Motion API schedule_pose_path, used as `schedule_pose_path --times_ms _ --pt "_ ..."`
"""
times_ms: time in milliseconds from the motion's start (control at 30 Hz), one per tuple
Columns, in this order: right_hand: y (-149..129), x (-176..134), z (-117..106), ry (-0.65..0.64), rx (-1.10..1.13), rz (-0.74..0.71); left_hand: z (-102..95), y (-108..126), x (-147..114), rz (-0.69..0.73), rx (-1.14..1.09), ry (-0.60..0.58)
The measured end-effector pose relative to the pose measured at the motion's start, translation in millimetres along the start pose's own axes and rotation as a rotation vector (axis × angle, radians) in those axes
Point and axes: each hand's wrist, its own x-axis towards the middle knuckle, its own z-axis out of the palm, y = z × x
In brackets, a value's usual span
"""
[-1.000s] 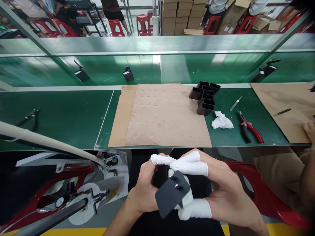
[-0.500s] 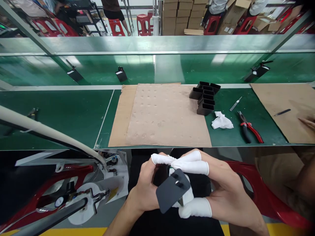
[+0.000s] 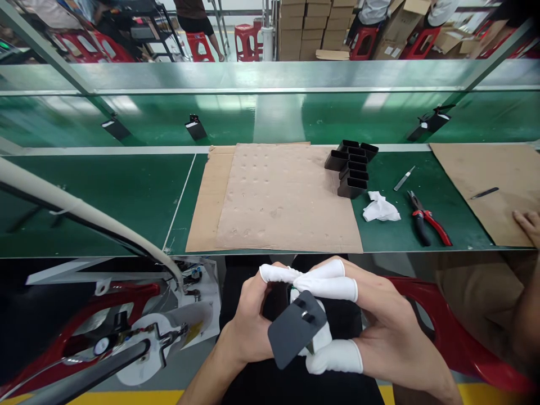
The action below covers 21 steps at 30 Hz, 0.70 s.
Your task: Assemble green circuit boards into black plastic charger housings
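Note:
Over my lap, in front of the table edge, both hands hold a small part with a flat dark grey plate (image 3: 293, 334), notched, with a small shiny metal bit near its upper end. My left hand (image 3: 250, 323) is closed round the part from the left, its fingers mostly hidden behind the plate. From the right, my right hand (image 3: 390, 323) pinches it, fingers above and thumb below. White finger cots (image 3: 333, 287) cover several fingertips. Something white and a sliver of green show behind the plate; the rest is hidden.
Cardboard sheets (image 3: 287, 197) lie on the green table, with black rectangular tubes (image 3: 353, 169) at their right. Crumpled tissue (image 3: 381, 207), a small blade tool (image 3: 404, 178) and red-black pliers (image 3: 428, 219) lie beyond. A co-worker's hand (image 3: 529, 225) rests at far right. Black units (image 3: 196, 128) stand on the belt behind.
The black units on the belt have shifted left. More of the co-worker's hand shows on the right cardboard. The pale hose at left has shifted slightly. My hands and the part stay almost still.

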Motion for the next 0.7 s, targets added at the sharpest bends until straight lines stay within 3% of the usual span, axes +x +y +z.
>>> schedule_pose_path --times_ms 333,467,600,700 --pt "1 -1 1 0.028 0.024 -0.002 1.9 5 3 -0.008 0.059 -0.019" --pt "0 -6 1 0.221 0.146 -0.036 5.2 9 6 0.045 0.046 0.009" --pt "-4 -12 2 0.447 0.203 0.070 5.6 14 10 0.104 0.097 -0.022" --pt "-4 -12 3 0.389 0.262 0.088 6.5 16 12 0.097 0.059 -0.031"
